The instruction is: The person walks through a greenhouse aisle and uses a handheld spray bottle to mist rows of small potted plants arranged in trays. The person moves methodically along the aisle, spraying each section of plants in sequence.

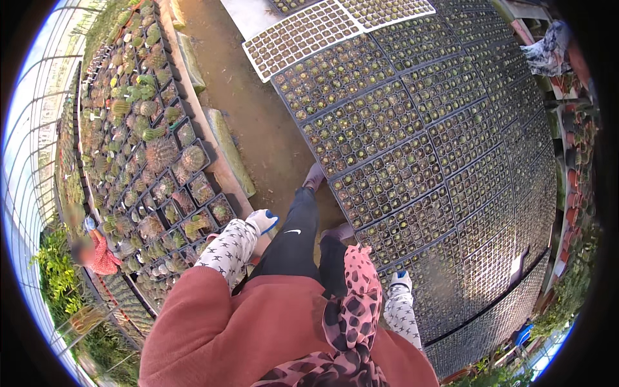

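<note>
My left hand [262, 221], in a white work glove with blue on the palm side, hangs beside my left thigh near the edge of the cactus bench. Its fingers look curled, and the inside of the hand is hidden. Closest to it stand square black pots [221, 209] of cacti. My right hand [400, 280], gloved the same way, is low at my right side by the black cell trays [387, 186] of small cactus seedlings. Its fingers are too small to make out, and I cannot tell whether it touches a tray.
A wet, brown walkway [271, 111] runs ahead between the benches, edged by concrete blocks [227, 147] on the left. White cell trays [304, 38] lie at the far end of the seedling bench. Beyond the cactus bench is another person [102, 254] in a red patterned top.
</note>
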`<action>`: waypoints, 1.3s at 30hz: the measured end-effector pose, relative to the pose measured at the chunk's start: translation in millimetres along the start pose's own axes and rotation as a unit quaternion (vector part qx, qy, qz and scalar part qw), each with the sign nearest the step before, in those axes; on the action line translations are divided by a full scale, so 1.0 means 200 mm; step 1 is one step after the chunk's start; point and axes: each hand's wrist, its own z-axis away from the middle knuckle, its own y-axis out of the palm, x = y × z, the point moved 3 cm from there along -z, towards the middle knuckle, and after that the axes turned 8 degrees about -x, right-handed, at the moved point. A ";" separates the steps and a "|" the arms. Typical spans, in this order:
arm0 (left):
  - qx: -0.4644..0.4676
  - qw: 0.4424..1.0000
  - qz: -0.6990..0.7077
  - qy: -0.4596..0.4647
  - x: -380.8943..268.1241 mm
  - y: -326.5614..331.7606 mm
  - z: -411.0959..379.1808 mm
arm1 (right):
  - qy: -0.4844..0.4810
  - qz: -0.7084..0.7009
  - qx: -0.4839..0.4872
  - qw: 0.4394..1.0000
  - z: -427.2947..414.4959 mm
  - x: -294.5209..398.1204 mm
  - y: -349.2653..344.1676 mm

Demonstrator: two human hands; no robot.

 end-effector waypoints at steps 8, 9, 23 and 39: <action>0.008 0.985 -0.132 0.109 0.18 0.14 0.39 | -0.002 -0.085 -0.057 0.995 0.10 -0.39 -0.02; 0.031 0.998 -0.047 0.041 0.05 0.10 0.42 | 0.029 -0.070 -0.100 0.992 0.03 -0.53 0.03; -0.070 0.989 0.127 0.032 0.16 0.42 0.68 | -0.146 -0.062 -0.103 0.982 -0.17 -0.22 -0.13; 0.017 0.996 0.082 0.007 -0.20 -0.01 0.18 | -0.182 -0.182 -0.026 0.966 -0.10 0.89 -0.22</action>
